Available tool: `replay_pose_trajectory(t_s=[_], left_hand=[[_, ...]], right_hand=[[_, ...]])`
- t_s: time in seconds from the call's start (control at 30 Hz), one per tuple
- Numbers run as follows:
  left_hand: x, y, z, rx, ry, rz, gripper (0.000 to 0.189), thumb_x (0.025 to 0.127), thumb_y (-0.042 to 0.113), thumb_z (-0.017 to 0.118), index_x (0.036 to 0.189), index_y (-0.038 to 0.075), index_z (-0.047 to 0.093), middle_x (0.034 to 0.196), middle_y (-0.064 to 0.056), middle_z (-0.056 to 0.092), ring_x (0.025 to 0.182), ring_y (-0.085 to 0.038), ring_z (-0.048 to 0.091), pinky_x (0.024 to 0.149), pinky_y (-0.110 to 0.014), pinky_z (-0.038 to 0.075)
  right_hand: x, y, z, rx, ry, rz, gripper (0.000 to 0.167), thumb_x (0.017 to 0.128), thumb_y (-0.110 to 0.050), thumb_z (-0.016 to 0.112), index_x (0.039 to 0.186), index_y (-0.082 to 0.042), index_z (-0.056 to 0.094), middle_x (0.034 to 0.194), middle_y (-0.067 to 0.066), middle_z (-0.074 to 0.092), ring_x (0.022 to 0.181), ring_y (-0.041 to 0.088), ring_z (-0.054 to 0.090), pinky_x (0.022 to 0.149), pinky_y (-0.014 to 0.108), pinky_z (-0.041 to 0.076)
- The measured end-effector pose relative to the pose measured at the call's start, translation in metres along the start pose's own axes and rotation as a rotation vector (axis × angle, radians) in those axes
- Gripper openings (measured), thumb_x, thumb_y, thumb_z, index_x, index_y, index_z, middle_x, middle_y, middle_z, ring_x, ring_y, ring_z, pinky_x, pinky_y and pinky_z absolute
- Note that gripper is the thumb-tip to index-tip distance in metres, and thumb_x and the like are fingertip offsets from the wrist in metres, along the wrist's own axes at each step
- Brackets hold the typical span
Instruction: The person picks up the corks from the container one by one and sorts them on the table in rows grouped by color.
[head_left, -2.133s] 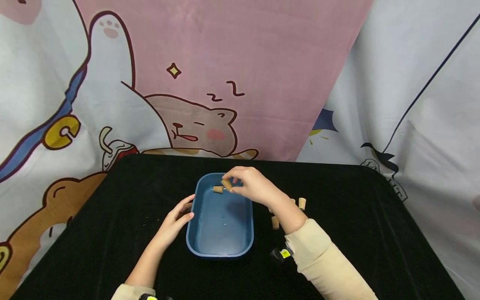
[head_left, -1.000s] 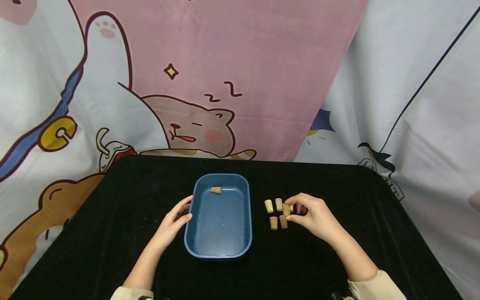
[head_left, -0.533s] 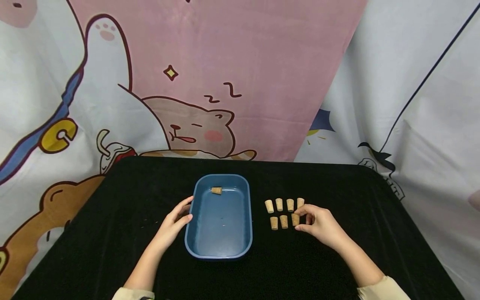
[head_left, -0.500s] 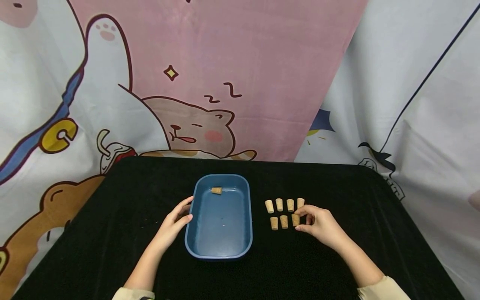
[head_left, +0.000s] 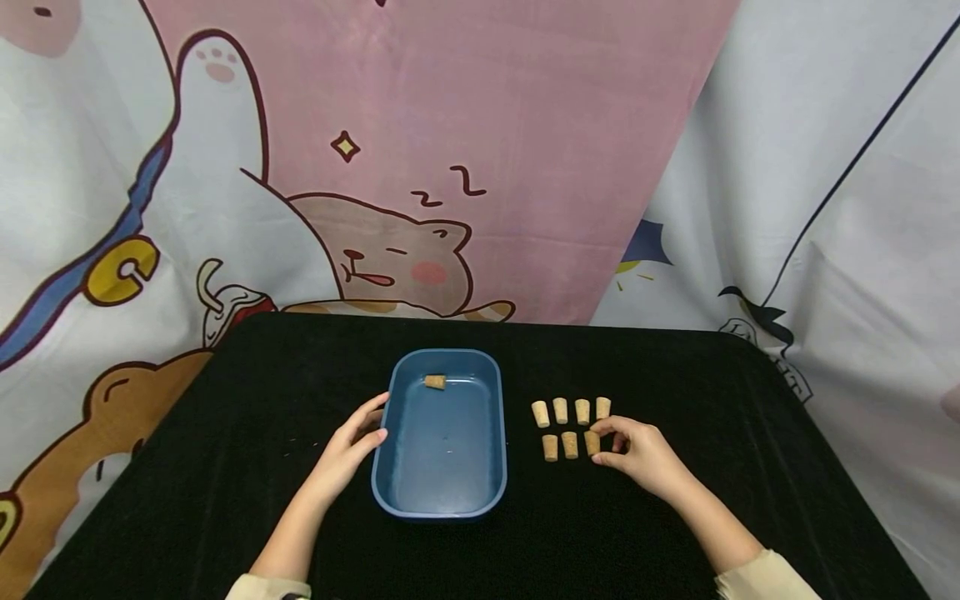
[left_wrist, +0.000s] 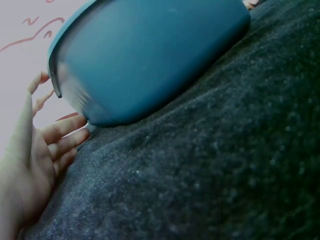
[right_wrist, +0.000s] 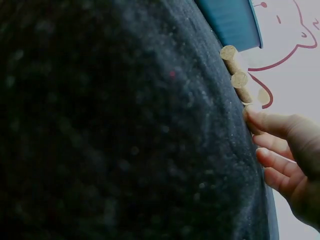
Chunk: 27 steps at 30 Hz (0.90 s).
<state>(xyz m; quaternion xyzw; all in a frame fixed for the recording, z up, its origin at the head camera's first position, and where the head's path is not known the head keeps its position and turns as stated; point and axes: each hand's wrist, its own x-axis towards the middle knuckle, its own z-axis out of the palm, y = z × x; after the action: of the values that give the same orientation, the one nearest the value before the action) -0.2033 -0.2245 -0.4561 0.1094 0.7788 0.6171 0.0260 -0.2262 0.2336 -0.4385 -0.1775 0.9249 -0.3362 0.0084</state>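
Note:
A blue rectangular tray (head_left: 439, 510) stands on the black cloth. My left hand (head_left: 347, 444) rests at its left side, fingers loosely extended, with fingertips (left_wrist: 80, 121) against the outer wall and at the rim. Inside, near the far left corner, one cork (head_left: 435, 382) lies on its side. To the right of the tray, several corks stand in two rows, the paler far row including a cork (head_left: 560, 410) and the browner near row a cork (head_left: 550, 447). At the near row's right end, my right hand (head_left: 641, 454) pinches a cork (head_left: 592, 442) between thumb and fingers.
Black cloth (head_left: 675, 375) covers the table. A curtain (head_left: 525, 167) printed with cartoon animals hangs behind the far edge. Small specks lie on the cloth left of the left hand.
My right hand let go of a cork above the tray, moved right, and carried another cork to the near row's right end, where it now stays. The left hand kept its place.

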Motion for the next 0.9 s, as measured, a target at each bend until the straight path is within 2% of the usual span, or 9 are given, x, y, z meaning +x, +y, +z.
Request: replay_pose_trajectory(t_s=[0.2, 0.4, 0.6, 0.9], left_hand=[[0.000, 0.000, 0.000, 0.000, 0.001, -0.008, 0.049, 0.099, 0.024, 0.052, 0.146, 0.021, 0.038, 0.137, -0.020, 0.047, 0.119, -0.037, 0.049, 0.096, -0.052, 0.042], [0.000, 0.001, -0.001, 0.006, 0.000, -0.012, 0.050, 0.099, 0.025, 0.052, 0.147, 0.022, 0.038, 0.137, -0.020, 0.047, 0.120, -0.037, 0.049, 0.097, -0.053, 0.042], [0.000, 0.002, -0.001, 0.003, -0.006, -0.015, 0.050, 0.099, 0.025, 0.052, 0.147, 0.022, 0.037, 0.139, -0.020, 0.046, 0.121, -0.037, 0.048, 0.098, -0.053, 0.041], [-0.001, 0.003, -0.001, -0.001, -0.010, -0.018, 0.050, 0.099, 0.025, 0.051, 0.147, 0.022, 0.037, 0.139, -0.020, 0.046, 0.121, -0.037, 0.048, 0.098, -0.053, 0.040]], right_hand=[[0.000, 0.000, -0.002, -0.018, -0.010, -0.010, 0.041, 0.073, -0.016, 0.081, 0.111, -0.013, 0.065, 0.100, -0.001, 0.063, 0.072, 0.010, 0.054, 0.057, 0.026, 0.048], [0.001, -0.014, -0.009, -0.081, 0.017, -0.035, 0.047, 0.074, -0.020, 0.081, 0.116, -0.010, 0.064, 0.105, 0.002, 0.063, 0.074, 0.009, 0.053, 0.057, 0.025, 0.047], [0.011, -0.043, -0.015, -0.052, 0.101, -0.128, 0.040, 0.078, -0.015, 0.080, 0.115, -0.009, 0.065, 0.098, 0.003, 0.064, 0.074, 0.010, 0.054, 0.058, 0.026, 0.047], [0.041, -0.103, -0.006, 0.051, 0.143, -0.207, 0.032, 0.083, -0.016, 0.076, 0.114, -0.013, 0.067, 0.107, 0.001, 0.065, 0.086, 0.015, 0.061, 0.070, 0.038, 0.054]])
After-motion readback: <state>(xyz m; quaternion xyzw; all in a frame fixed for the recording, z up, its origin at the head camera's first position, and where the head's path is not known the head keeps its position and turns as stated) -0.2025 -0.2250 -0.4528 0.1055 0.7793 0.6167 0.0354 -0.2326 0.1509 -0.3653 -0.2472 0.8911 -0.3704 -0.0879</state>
